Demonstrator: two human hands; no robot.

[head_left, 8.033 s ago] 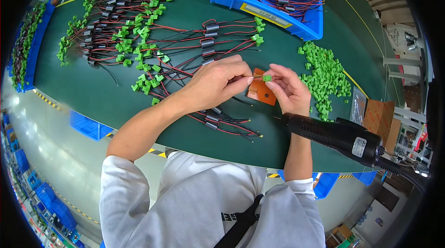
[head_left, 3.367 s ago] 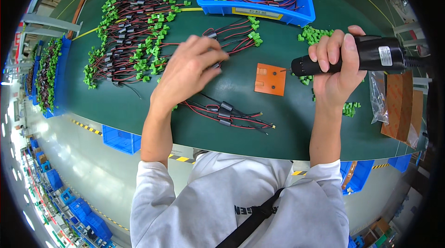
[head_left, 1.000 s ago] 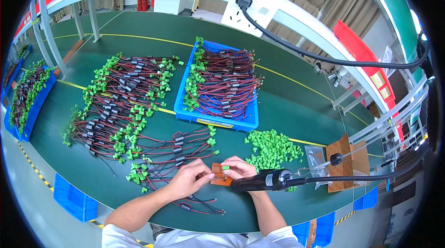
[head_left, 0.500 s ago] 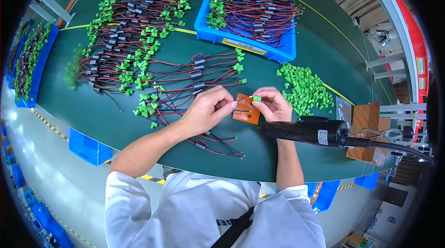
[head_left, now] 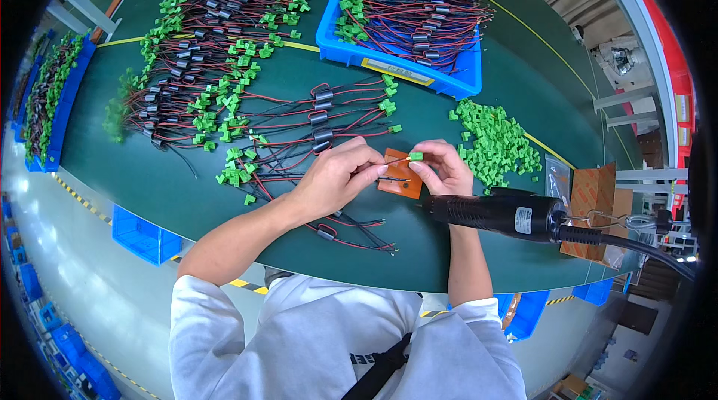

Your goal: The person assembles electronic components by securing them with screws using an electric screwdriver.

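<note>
Between the fingertips of my right hand (head_left: 447,168) is a small green terminal connector (head_left: 416,156). My left hand (head_left: 336,177) pinches a red and black wire cable, and the red wire (head_left: 398,161) reaches to the connector's left side. Whether its tip is inside cannot be made out. Under the fingertips lies an orange plate (head_left: 406,189), with the black wire's end above it. Just below my right hand hangs a black electric screwdriver (head_left: 490,214), its tip pointing left; neither hand touches it.
Loose green connectors (head_left: 497,147) form a heap at the right. A blue bin (head_left: 456,87) of cables stands at the back, and rows of cables (head_left: 202,52) cover the left. Several cables lie near my left hand. A cardboard box (head_left: 592,194) stands at the right edge.
Both hands stay nearly in place. The green connector has tilted slightly in my right fingers, and the red wire now shows more plainly against its left side.
</note>
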